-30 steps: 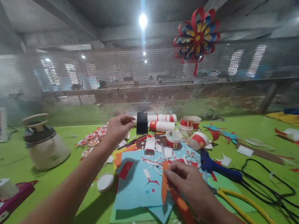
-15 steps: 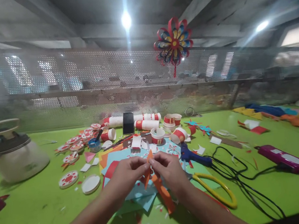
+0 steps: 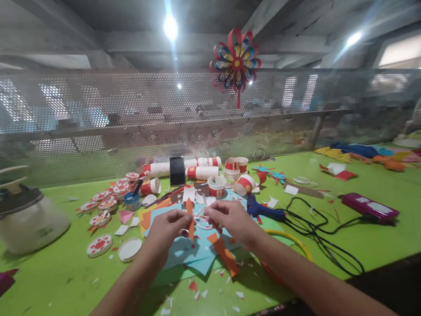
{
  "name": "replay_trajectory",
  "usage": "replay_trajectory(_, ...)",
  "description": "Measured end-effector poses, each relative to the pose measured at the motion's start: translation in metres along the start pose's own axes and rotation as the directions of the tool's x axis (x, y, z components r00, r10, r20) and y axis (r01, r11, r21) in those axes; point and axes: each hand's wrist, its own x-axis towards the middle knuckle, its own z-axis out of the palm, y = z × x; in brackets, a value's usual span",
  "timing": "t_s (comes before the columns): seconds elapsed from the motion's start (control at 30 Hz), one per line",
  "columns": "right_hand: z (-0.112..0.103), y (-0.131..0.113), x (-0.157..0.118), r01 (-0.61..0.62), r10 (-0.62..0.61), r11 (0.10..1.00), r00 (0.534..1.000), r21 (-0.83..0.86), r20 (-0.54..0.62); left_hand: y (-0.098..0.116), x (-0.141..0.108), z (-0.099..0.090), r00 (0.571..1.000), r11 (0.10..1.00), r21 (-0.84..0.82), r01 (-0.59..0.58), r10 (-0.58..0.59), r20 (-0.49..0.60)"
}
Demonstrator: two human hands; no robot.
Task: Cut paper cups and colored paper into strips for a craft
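My left hand is closed, pinching a narrow pointed piece of orange paper upright between thumb and fingers. A short distance to its right, my right hand is also closed, its thumb and fingertips pressed together. A thin whitish sliver shows by those fingertips, but I cannot make out whether it is held. Both hands are over light blue paper sheets. Below my right hand lies a folded orange paper strip. Yellow-handled scissors are partly hidden by my right forearm.
A blue glue gun with a black cord lies at right, near a purple device. Paper cups, a phone and a blue jar stand behind. Red-dotted discs and a large jug are left.
My hands have moved apart. The pointed orange piece, between both hands before, is now in my left hand only. The view has shifted, and my right forearm covers more of the scissors.
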Motion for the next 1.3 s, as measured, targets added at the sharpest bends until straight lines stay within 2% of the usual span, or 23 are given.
replay_trajectory(0.1,-0.027,-0.013,-0.014,0.025,-0.002,0.979,0.994,-0.201,0.113,-0.008,0.004,-0.005,1.0,0.998,-0.052,0.025,-0.025,-0.012)
replay_trajectory(0.17,-0.049,-0.014,-0.031,0.062,-0.002,0.929,0.986,-0.364,0.164,-0.012,0.006,-0.008,0.999,0.996,-0.084,0.034,-0.035,-0.002)
replay_trajectory(0.23,-0.071,-0.007,-0.055,0.075,0.028,0.843,0.983,-0.532,0.184,-0.014,0.007,-0.01,0.999,0.993,-0.111,0.036,-0.034,0.013)
replay_trajectory(0.33,-0.094,0.013,-0.09,0.042,0.09,0.681,0.986,-0.731,0.141,-0.015,0.007,-0.012,0.999,0.99,-0.14,0.032,-0.031,0.009)
replay_trajectory(0.43,-0.099,0.028,-0.112,0.038,0.147,0.57,0.978,-0.821,0.147,-0.017,0.009,-0.013,1.0,0.987,-0.161,0.024,-0.026,-0.011)
replay_trajectory(0.57,-0.091,0.034,-0.113,0.002,0.207,0.488,0.971,-0.873,0.118,-0.022,0.013,-0.015,0.999,0.986,-0.166,0.01,-0.017,-0.038)
replay_trajectory(0.67,-0.089,0.036,-0.104,-0.022,0.256,0.48,0.96,-0.877,0.116,-0.023,0.014,-0.016,0.997,0.987,-0.159,-0.002,-0.011,-0.082)
replay_trajectory(0.8,-0.097,0.045,-0.096,-0.027,0.293,0.523,0.944,-0.852,0.15,-0.022,0.012,-0.016,0.995,0.986,-0.163,-0.036,0.019,-0.103)
replay_trajectory(1.07,-0.114,0.05,-0.108,-0.073,0.288,0.553,0.951,-0.83,0.109,-0.015,0.005,-0.012,0.991,0.985,-0.151,-0.085,0.069,-0.112)
replay_trajectory(1.3,-0.11,0.049,-0.105,-0.142,0.321,0.542,0.946,-0.828,0.047,-0.014,0.003,-0.01,0.991,0.988,-0.116,-0.101,0.089,-0.098)
